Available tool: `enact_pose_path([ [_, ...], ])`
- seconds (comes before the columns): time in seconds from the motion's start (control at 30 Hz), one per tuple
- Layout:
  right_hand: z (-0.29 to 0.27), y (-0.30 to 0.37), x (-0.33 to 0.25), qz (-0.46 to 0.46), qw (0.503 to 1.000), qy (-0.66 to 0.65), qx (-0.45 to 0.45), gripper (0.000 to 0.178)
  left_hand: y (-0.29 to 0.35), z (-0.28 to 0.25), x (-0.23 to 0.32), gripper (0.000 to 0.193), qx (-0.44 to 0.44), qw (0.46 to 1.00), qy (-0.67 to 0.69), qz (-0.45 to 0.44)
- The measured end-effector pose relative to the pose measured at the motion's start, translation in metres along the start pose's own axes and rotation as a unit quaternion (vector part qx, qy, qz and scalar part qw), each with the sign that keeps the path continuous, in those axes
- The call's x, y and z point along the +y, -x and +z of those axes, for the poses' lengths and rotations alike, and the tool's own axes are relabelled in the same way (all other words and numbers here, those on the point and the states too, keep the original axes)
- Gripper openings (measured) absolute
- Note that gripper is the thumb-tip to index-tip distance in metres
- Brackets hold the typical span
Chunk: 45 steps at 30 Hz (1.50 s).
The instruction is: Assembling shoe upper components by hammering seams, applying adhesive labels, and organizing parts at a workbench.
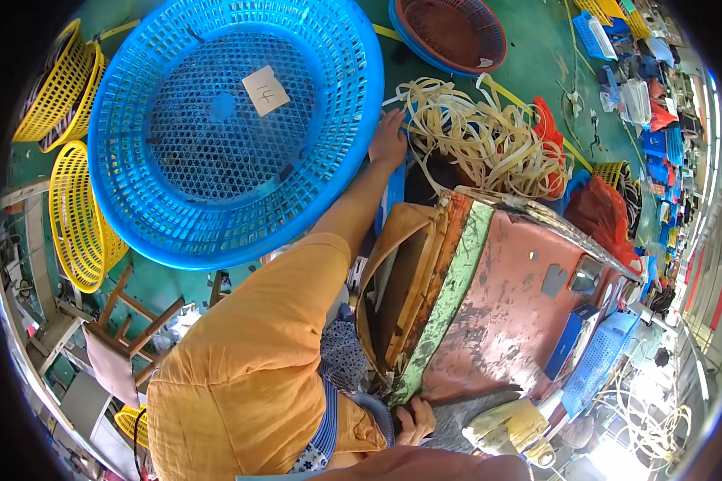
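My left arm, in an orange sleeve, stretches up the middle of the view. My left hand (389, 141) lies with fingers extended between the right rim of a large blue round basket (353, 172) and a heap of cream flat straps (477, 136). It appears to touch the basket's rim, and I see nothing held in it. A tan paper tag (265, 90) lies in the basket. My right hand (415, 421) is low and close to my body, fingers curled at the near edge of a worn table (497, 313). What is inside those fingers is hidden.
Yellow baskets (79, 216) stand at the left, near a wooden stool (116, 365). A brown round basket (457, 36) sits in a blue one at the far side. Red plastic bags (602, 216) hang by the table. A blue tray (606, 361) stands at the table's right end.
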State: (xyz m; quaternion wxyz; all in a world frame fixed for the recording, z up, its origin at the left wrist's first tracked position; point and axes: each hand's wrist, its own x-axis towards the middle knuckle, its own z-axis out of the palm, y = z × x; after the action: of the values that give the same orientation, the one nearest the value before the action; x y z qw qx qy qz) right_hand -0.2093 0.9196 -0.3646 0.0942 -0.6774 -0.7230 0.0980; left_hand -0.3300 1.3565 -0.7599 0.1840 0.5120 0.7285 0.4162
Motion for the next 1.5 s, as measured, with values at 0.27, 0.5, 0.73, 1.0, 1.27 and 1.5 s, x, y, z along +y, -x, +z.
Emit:
enact_pose_path([
  [0.27, 0.006, -0.003, -0.010, 0.017, 0.999, 0.012, 0.025, 0.020, -0.009, -0.006, 0.015, 0.032, -0.067, 0.984, 0.066, -0.152],
  [0.5, 0.000, 0.000, -0.022, 0.010, 1.000, 0.011, 0.018, 0.024, -0.030, -0.015, 0.066, 0.034, 0.097, 0.994, 0.006, -0.047],
  [0.73, -0.008, 0.000, -0.032, 0.022, 0.999, -0.002, 0.029, 0.028, -0.072, -0.006, 0.106, 0.018, -0.197, 0.974, 0.026, 0.110],
  [1.0, -0.053, 0.010, -0.044, 0.012, 0.999, -0.016, 0.035, 0.032, -0.056, -0.057, 0.161, 0.017, -0.208, 0.971, 0.105, 0.053],
  [1.27, -0.126, 0.051, -0.053, -0.016, 0.981, -0.183, 0.057, 0.045, -0.047, -0.109, 0.191, 0.022, -0.233, 0.947, 0.080, 0.207],
  [1.5, -0.197, 0.165, -0.051, -0.084, 0.955, 0.161, 0.236, 0.024, -0.029, -0.347, 0.356, 0.020, -0.439, 0.722, 0.531, -0.055],
])
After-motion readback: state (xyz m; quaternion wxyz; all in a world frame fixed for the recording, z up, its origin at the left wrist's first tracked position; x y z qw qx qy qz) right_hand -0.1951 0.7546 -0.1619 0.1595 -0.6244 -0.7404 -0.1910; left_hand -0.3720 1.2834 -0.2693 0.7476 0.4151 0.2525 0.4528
